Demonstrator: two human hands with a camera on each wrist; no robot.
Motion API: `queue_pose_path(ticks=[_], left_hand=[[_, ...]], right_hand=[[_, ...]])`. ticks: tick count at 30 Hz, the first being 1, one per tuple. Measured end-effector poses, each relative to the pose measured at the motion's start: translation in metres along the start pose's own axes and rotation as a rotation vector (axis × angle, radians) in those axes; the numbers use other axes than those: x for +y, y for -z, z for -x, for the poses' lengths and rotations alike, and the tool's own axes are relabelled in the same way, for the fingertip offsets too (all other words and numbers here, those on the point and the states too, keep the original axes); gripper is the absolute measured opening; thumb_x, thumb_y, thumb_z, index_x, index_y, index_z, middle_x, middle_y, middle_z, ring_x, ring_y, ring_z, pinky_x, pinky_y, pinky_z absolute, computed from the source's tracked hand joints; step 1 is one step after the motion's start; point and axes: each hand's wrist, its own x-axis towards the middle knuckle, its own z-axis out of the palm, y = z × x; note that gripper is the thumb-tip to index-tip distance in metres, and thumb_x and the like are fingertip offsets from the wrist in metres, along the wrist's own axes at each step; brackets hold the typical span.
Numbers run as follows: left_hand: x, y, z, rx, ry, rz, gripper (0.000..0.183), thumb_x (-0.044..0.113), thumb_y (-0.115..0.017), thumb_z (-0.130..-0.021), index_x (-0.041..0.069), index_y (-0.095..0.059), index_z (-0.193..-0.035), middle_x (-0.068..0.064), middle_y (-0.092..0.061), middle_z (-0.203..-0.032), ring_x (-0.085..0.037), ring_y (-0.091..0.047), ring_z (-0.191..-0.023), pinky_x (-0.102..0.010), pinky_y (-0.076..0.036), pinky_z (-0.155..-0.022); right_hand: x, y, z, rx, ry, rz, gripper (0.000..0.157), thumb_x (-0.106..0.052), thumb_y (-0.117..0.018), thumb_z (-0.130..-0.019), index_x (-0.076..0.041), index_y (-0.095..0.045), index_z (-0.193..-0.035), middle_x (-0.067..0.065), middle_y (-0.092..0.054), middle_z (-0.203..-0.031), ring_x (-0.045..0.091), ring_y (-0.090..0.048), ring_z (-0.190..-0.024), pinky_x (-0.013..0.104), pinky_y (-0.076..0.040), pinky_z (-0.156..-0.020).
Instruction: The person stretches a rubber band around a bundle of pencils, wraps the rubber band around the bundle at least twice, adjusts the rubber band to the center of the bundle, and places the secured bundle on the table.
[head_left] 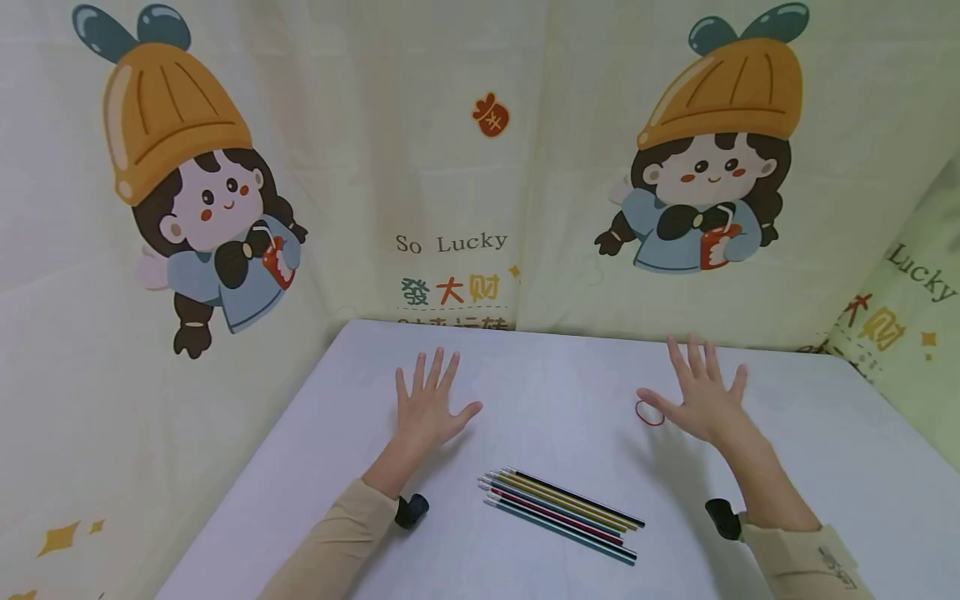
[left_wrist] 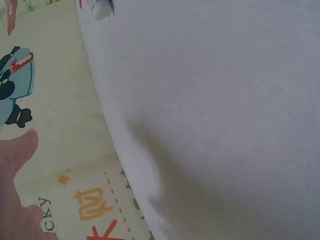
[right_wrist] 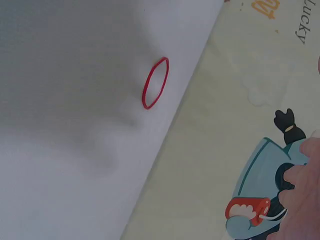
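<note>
My left hand [head_left: 426, 412] is held over the white table with its fingers spread wide, holding nothing. My right hand [head_left: 705, 406] is raised on the other side, also spread and holding nothing. Close to the right thumb in the head view lies a thin red rubber band [head_left: 649, 413]; the right wrist view shows this band [right_wrist: 155, 83] flat on the table, apart from the hand [right_wrist: 302, 200]. Several pencils [head_left: 557, 516] in black, yellow, red and blue-green lie side by side, slanting, between the forearms. Neither hand touches them.
The white tabletop [head_left: 555, 400] ends at a cream printed curtain [head_left: 570, 208] behind and at both sides. A black wrist camera [head_left: 412, 511] sits by the left cuff, and another camera [head_left: 723, 518] by the right cuff.
</note>
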Motion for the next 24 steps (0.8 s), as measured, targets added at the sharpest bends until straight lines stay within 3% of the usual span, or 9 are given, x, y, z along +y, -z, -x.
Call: queue_pose_path(ticks=[8,15,24], left_hand=[[-0.003,0.002,0.007,-0.087,-0.198,-0.006,0.084,0.064,-0.041,-0.084,0.020,-0.009,-0.148,-0.006,-0.001,-0.154,-0.029,0.000,-0.140,-0.055,0.001,-0.106],[-0.002,0.000,0.022,-0.191,-0.333,-0.024,0.084,0.064,-0.038,-0.086,0.014,-0.010,-0.147,-0.008,-0.004,-0.153,-0.028,-0.002,-0.140,-0.056,0.001,-0.106],[0.006,-0.006,0.045,-0.285,-0.505,-0.054,0.084,0.066,-0.033,-0.086,0.011,-0.014,-0.147,-0.008,-0.010,-0.153,-0.028,-0.008,-0.139,-0.054,-0.005,-0.107]], right_hand=[[-0.020,-0.017,0.023,0.002,-0.032,-0.060,0.102,-0.063,-0.045,-0.083,0.001,0.008,-0.143,0.021,0.014,-0.149,0.038,0.018,-0.134,0.066,0.016,-0.093],[-0.038,-0.029,0.061,-0.034,-0.068,-0.070,0.104,-0.064,-0.046,-0.082,-0.001,0.008,-0.144,0.019,0.013,-0.150,0.036,0.017,-0.135,0.067,0.013,-0.094],[-0.056,-0.045,0.107,-0.117,-0.089,-0.072,0.107,-0.067,-0.052,-0.076,0.008,-0.012,-0.141,0.025,-0.008,-0.148,0.038,0.003,-0.137,0.066,0.005,-0.097]])
